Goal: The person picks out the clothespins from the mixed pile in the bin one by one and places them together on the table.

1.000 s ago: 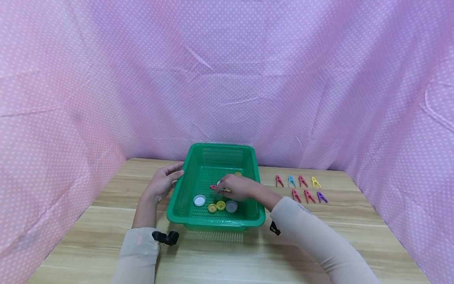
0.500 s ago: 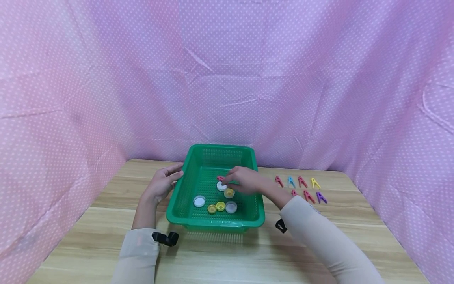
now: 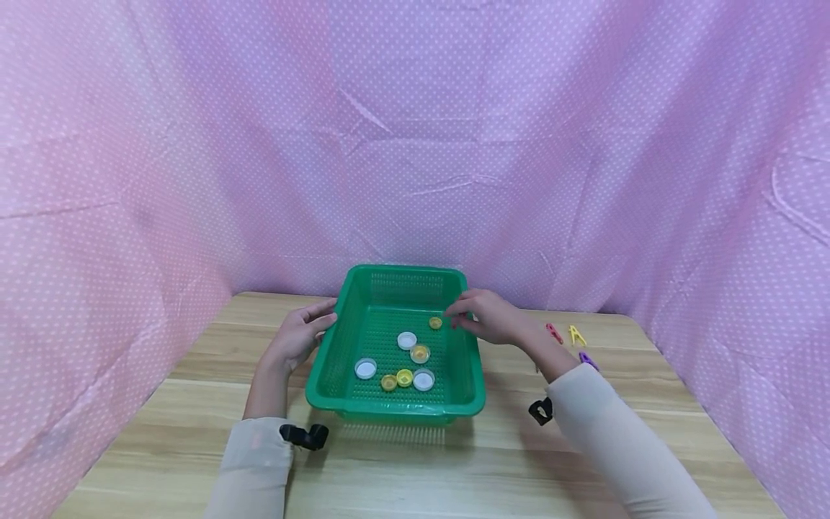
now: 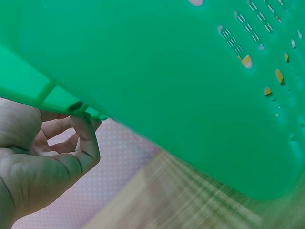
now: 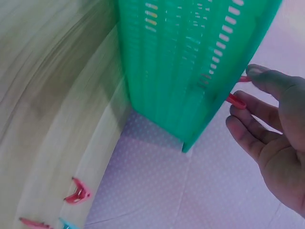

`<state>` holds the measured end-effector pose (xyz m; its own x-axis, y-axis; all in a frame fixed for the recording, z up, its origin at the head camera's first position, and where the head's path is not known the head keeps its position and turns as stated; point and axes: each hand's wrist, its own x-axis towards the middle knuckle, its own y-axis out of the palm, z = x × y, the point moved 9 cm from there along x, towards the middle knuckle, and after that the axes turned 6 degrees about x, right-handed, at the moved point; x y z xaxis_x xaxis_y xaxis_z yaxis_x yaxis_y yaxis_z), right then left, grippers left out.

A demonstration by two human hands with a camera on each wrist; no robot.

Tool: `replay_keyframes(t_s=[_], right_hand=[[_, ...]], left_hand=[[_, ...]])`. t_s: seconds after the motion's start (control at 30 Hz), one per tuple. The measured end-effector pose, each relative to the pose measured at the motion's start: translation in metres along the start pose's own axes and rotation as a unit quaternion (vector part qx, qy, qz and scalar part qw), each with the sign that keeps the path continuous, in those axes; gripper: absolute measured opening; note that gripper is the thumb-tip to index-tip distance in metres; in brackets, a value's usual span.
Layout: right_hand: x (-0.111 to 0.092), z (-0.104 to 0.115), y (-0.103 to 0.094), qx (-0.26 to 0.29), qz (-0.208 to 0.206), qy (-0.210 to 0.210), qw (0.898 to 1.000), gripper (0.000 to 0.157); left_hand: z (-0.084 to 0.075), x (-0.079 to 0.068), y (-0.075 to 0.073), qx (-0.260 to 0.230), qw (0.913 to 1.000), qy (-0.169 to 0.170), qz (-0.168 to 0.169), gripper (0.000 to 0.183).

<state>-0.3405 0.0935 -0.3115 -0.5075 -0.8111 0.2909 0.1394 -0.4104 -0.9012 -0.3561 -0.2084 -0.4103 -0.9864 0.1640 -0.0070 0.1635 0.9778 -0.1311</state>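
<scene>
A green perforated basket (image 3: 405,411) stands on the table, with several white and yellow bottle caps on its floor, among them a white cap (image 3: 406,341) and a yellow cap (image 3: 404,378). My left hand (image 3: 298,335) grips the basket's left rim between thumb and fingers. Over the right rim, my right hand (image 3: 494,318) pinches a small red clothespin (image 5: 236,101) between thumb and fingers. In the right wrist view the basket wall (image 5: 167,71) partly hides that clothespin.
On the wooden table (image 3: 194,432) right of the basket lie a red clothespin (image 3: 554,332), a yellow one (image 3: 576,334) and a purple one (image 3: 588,360); my right arm hides others. A blue clothespin (image 5: 67,224) shows in the right wrist view. A pink dotted curtain (image 3: 415,144) surrounds the table.
My right hand has moved right and up from the basket's middle to its right rim, taking the red clothespin along. The left hand has stayed at the left rim.
</scene>
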Motion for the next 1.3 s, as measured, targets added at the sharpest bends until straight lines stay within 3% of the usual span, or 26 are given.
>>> replay_keyframes(t_s=[0.37,0.83,1.07,1.3], right_hand=[[-0.028,-0.017,-0.016,0.007,-0.069,-0.008,0.998,0.018],[-0.051,-0.027,-0.023,-0.048,-0.07,0.028,0.996,0.02],[-0.072,-0.036,-0.03,-0.06,-0.102,0.033,0.992,0.017],[-0.096,-0.053,-0.021,-0.061,-0.085,0.072,0.992,0.015]], left_hand=[[0.001,0.003,0.0,0.0,1.0,-0.001,-0.005,0.051],[0.002,0.003,-0.002,-0.002,1.0,-0.005,-0.006,0.05],[0.002,0.004,-0.001,-0.002,0.9999,-0.012,-0.01,0.049],[0.002,0.003,-0.002,-0.002,1.0,-0.004,-0.009,0.05]])
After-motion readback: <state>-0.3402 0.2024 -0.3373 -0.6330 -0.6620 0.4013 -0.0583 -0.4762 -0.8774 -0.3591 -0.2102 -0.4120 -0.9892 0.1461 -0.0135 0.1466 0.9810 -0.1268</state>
